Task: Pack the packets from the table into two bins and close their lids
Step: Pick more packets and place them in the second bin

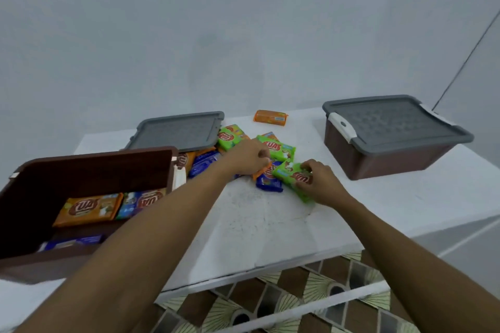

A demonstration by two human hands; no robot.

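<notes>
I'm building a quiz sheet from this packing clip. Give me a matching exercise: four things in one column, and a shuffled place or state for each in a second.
Things
1. right-hand bin
2. left-hand bin
3. loose grey lid
4. lone orange packet

Places or states
A. lies flat on the table behind the open bin
B. lid on, at the table's right side
C. apart from the pile, near the far edge
D. open, with orange and blue packets inside

Pairs: 1-B, 2-D, 3-A, 4-C
</notes>
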